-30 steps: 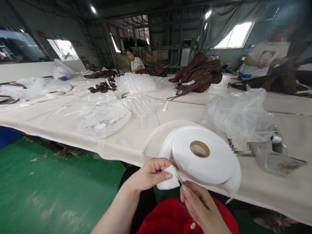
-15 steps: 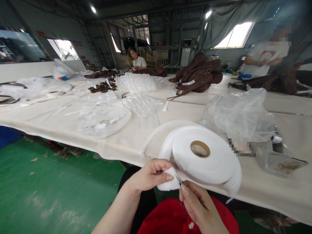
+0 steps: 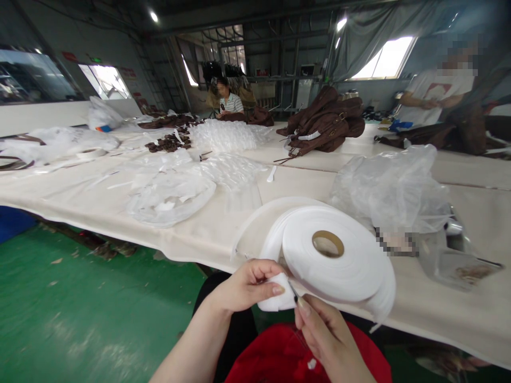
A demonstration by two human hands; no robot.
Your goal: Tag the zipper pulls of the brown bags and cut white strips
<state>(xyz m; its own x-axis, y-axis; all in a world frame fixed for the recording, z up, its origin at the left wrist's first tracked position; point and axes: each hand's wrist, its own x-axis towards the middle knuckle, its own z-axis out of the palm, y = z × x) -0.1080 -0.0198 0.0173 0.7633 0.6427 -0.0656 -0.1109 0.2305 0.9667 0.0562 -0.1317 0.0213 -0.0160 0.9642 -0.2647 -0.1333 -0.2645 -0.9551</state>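
My left hand [image 3: 252,287] is closed around a small white pad of folded strip [image 3: 276,303], the thumb pressing on its top face. Pinched in my right hand [image 3: 325,327] is a thin, dark metal tool [image 3: 294,294], its narrow end against the pad's right edge. Its exact kind is too small to tell, and my fingers cover the rest. Just beyond both hands, a big roll of white tape [image 3: 359,260] with a brown cardboard core lies flat at the table's near edge. A small white scrap [image 3: 312,364] rests on the red cloth over my lap.
On the long cream-covered table [image 3: 199,236] lie clear plastic bags [image 3: 171,199], with a crumpled one [image 3: 391,186] at right. Brown bags [image 3: 327,122] are heaped farther back. One person [image 3: 230,102] sits across the table; another [image 3: 437,93] stands at right.
My right hand and the tool have shifted very slightly beside the pad. My left hand keeps its hold. The seated person across the table has moved a little.
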